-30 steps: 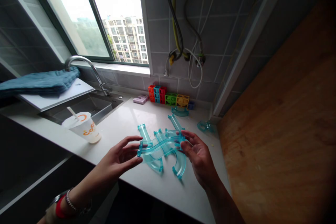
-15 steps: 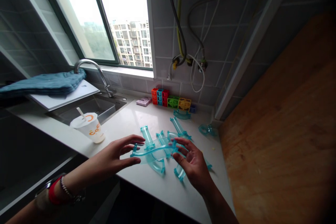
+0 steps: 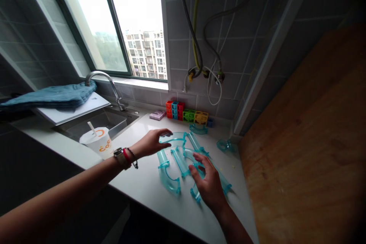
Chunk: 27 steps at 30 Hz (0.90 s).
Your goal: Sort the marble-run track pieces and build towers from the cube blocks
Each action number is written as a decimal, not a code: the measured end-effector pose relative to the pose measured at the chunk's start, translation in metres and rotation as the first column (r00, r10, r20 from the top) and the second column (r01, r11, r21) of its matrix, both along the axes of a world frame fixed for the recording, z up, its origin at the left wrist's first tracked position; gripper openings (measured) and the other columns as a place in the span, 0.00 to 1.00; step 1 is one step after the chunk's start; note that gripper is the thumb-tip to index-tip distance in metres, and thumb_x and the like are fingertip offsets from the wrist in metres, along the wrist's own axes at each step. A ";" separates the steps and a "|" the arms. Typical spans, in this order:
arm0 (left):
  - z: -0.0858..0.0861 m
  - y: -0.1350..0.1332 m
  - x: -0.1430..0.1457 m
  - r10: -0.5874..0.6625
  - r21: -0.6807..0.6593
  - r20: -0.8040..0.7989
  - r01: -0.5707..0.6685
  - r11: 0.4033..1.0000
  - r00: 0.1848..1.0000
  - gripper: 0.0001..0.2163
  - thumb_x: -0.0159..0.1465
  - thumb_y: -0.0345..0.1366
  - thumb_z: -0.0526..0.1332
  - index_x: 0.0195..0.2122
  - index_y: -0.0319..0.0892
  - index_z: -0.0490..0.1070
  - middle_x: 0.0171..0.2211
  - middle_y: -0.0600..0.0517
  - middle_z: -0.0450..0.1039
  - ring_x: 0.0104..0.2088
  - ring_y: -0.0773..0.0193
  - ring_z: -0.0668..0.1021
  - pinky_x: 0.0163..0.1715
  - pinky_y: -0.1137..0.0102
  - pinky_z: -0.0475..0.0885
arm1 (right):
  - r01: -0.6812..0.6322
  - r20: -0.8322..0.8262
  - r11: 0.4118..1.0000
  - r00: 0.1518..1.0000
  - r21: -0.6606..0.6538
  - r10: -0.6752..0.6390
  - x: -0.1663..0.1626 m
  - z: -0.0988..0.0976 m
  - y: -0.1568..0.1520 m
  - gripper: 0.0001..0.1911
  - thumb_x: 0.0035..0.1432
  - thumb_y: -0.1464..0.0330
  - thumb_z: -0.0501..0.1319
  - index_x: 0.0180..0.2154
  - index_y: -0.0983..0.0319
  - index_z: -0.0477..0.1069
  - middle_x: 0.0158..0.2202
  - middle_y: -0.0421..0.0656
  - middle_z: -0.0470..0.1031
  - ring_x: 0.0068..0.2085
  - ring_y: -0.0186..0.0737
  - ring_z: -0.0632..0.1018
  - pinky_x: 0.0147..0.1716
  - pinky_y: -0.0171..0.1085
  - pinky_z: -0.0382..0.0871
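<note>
A clear teal toy track piece (image 3: pixel 177 140) is at the far side of the loose pieces, its left end between the thumb and fingers of my left hand (image 3: pixel 153 143). Part of that end is hidden by the fingers. My right hand (image 3: pixel 210 185) is open, fingers apart and curved, over more teal pieces; whether it touches them I cannot tell. A straight track piece (image 3: pixel 180 162) lies between the hands. Nearer the counter's front is a curved track piece (image 3: pixel 169 182). Another straight piece (image 3: pixel 194 142) lies beyond my right hand.
Colourful toy blocks (image 3: pixel 188 115) line the wall, beside a pink packet (image 3: pixel 157 115). A lidded drink cup (image 3: pixel 98 141) stands left, near the sink (image 3: pixel 121 126) and faucet (image 3: pixel 110 80). A wooden panel (image 3: pixel 303 152) bounds the counter (image 3: pixel 143 179) at right.
My left hand has carried the track piece away from me, toward the back of the counter. My right hand has let go of its other end and sits slightly lower.
</note>
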State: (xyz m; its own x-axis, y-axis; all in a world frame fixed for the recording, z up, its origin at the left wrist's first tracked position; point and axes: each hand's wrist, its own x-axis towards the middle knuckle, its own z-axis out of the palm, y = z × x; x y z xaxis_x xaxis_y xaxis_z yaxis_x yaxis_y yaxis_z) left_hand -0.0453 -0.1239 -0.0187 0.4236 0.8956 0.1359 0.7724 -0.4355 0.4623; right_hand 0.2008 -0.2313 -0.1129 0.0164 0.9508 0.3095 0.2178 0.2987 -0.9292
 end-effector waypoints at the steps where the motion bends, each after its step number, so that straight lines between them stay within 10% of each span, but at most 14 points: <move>1: -0.004 0.018 -0.001 0.042 0.026 -0.026 -0.041 0.999 0.999 0.22 0.61 0.43 0.70 0.56 0.41 0.76 0.53 0.44 0.81 0.54 0.50 0.81 0.55 0.61 0.76 | 0.001 0.057 0.999 0.998 0.044 -0.003 0.002 -0.005 0.003 0.16 0.67 0.61 0.62 0.54 0.56 0.75 0.55 0.49 0.77 0.56 0.53 0.78 0.55 0.52 0.74; 10: -0.058 0.137 0.007 0.217 0.078 -0.264 -0.203 0.976 0.940 0.18 0.70 0.42 0.64 0.58 0.41 0.72 0.58 0.43 0.73 0.56 0.51 0.77 0.56 0.49 0.74 | -0.084 0.232 0.973 0.972 0.215 0.033 -0.009 -0.038 0.008 0.09 0.69 0.69 0.56 0.43 0.58 0.76 0.37 0.45 0.78 0.40 0.47 0.79 0.41 0.44 0.74; 18: -0.089 0.169 0.012 0.208 0.061 -0.354 -0.199 0.978 0.912 0.18 0.70 0.41 0.64 0.58 0.41 0.71 0.57 0.43 0.73 0.52 0.53 0.78 0.51 0.53 0.77 | -0.088 0.181 0.989 0.981 0.119 0.065 -0.012 -0.033 0.005 0.09 0.68 0.68 0.57 0.42 0.58 0.77 0.34 0.43 0.77 0.34 0.42 0.77 0.36 0.40 0.72; 27: -0.087 0.190 0.017 0.073 0.051 -0.362 -0.059 0.997 0.929 0.17 0.71 0.42 0.63 0.58 0.41 0.71 0.57 0.43 0.72 0.53 0.53 0.78 0.52 0.52 0.77 | -0.111 0.208 0.988 0.974 0.111 0.086 -0.014 -0.031 0.006 0.10 0.67 0.69 0.57 0.40 0.59 0.78 0.31 0.42 0.76 0.34 0.41 0.77 0.36 0.39 0.72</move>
State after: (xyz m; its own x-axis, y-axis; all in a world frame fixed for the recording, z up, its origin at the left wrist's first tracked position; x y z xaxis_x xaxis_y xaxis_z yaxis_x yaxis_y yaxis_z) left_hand -0.0280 0.0666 -0.1059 0.3905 0.9204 0.0192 0.9120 -0.3896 0.1284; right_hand 0.1871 -0.2251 -0.1437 -0.1498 0.8997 0.4100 0.3609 0.4359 -0.8245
